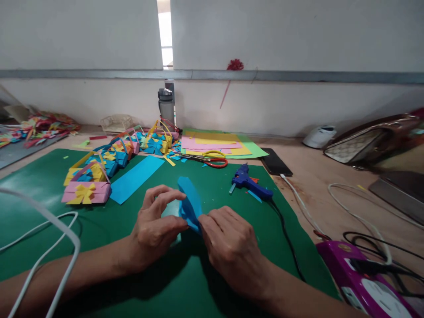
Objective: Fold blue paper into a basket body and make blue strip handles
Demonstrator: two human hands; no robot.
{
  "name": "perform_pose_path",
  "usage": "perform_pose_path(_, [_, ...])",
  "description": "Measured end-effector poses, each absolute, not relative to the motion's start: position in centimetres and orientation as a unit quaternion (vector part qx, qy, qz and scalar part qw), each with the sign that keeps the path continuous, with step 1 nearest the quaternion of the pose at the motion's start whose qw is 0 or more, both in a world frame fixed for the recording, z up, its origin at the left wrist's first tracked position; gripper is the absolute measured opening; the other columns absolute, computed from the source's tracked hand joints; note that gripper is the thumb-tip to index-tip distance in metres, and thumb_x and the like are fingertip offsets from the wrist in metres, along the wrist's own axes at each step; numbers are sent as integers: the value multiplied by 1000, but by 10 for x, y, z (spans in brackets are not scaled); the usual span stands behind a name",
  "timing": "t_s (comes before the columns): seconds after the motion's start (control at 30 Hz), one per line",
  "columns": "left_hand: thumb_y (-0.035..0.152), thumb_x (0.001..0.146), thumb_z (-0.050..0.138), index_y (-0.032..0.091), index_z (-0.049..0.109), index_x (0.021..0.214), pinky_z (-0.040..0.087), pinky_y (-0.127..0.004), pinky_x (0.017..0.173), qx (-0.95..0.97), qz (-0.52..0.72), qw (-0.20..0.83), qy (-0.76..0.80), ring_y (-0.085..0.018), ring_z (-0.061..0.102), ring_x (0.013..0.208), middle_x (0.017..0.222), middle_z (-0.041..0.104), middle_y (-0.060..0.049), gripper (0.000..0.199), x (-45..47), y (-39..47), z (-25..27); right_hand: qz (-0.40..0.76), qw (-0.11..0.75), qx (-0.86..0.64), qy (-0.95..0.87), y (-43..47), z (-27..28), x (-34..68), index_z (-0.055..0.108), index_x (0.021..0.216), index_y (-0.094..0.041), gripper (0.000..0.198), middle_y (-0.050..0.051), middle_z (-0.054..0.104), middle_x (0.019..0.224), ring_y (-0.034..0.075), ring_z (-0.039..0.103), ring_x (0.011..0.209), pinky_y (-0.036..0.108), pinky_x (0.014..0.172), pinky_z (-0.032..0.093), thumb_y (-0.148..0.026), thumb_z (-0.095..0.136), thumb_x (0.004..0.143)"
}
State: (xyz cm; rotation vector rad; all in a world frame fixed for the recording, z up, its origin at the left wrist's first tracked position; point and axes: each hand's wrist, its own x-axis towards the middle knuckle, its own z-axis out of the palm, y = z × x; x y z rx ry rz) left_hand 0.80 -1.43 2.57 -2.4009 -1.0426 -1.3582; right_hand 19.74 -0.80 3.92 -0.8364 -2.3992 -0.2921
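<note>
Between my hands, above the green mat (115, 291), is a piece of folded blue paper (191, 201). My left hand (157, 225) grips its left side, with the thumb low and the fingers higher up. On the lower right edge my right hand (230, 247) is closed, pinching the paper. A flat strip of blue paper (137, 179) lies beyond my left hand. Small paper baskets with bows, the nearest a pink basket (86, 190), stand in a row at the left. Right of my hands lies a blue glue gun (250, 182).
Scissors (208, 157) rest by stacked coloured paper sheets (225, 143) at the back. A dark phone (276, 162) and a magenta power strip (361, 278) are on the right. White cable (62, 229) loops across the left foreground. A grey bottle (166, 106) stands near the wall.
</note>
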Motion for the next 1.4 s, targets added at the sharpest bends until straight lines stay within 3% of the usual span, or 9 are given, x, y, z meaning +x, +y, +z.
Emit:
perform_pose_path(0.13, [9, 83, 54, 20, 64, 71, 37, -46, 91, -830, -432, 168, -310, -27, 43, 115, 113, 64, -9, 19, 6, -14, 25, -130, 283, -317, -896, -10, 41, 197, 55, 66, -17, 29, 3, 50, 59, 17, 40, 56, 31, 57, 28, -7, 39, 87])
perform_pose_path(0.3, [11, 87, 49, 20, 63, 71, 29, -46, 98, -853, -408, 177, -275, -20, 54, 96, 93, 72, -2, 23, 3, -11, 24, -136, 273, -302, -903, -10, 40, 196, 56, 67, -17, 28, 3, 51, 60, 16, 42, 57, 31, 60, 29, -7, 39, 87])
perform_pose_path(0.47, [10, 88, 46, 17, 64, 81, 33, -42, 97, -869, -384, 173, -261, -17, 54, 86, 86, 72, -2, 21, -1, -11, 27, -95, 286, -307, -903, -11, 47, 199, 56, 69, -17, 27, 3, 55, 61, 16, 45, 57, 31, 59, 33, -9, 39, 88])
perform_pose_path(0.7, [9, 86, 50, 18, 63, 83, 38, -42, 90, -854, -402, 152, -294, -19, 53, 84, 87, 70, -3, 16, -8, -11, 26, 25, 388, -356, -850, -5, 65, 214, 60, 86, -16, 16, 5, 64, 73, 16, 59, 68, 27, 62, 44, -15, 45, 90])
perform_pose_path(0.9, [11, 84, 53, 18, 63, 81, 41, -40, 84, -846, -414, 157, -298, -20, 53, 81, 85, 70, -4, 13, -9, -13, 28, 98, 378, -350, -851, -10, 50, 215, 61, 84, -17, 12, 5, 66, 74, 15, 60, 68, 25, 61, 46, -16, 50, 88])
perform_pose_path(1.27, [7, 84, 51, 15, 62, 85, 40, -42, 84, -857, -399, 148, -290, -22, 50, 85, 88, 68, -7, 14, -4, -18, 24, 67, 350, -334, -873, -13, 30, 211, 59, 86, -16, 6, 5, 63, 75, 17, 58, 71, 28, 64, 45, -16, 53, 86])
perform_pose_path(1.4, [7, 86, 48, 16, 62, 85, 40, -42, 84, -855, -397, 150, -298, -21, 49, 86, 86, 67, -5, 16, -1, -19, 22, 16, 346, -313, -884, -15, 34, 209, 58, 79, -16, 14, 5, 60, 72, 16, 53, 67, 28, 61, 42, -15, 48, 89])
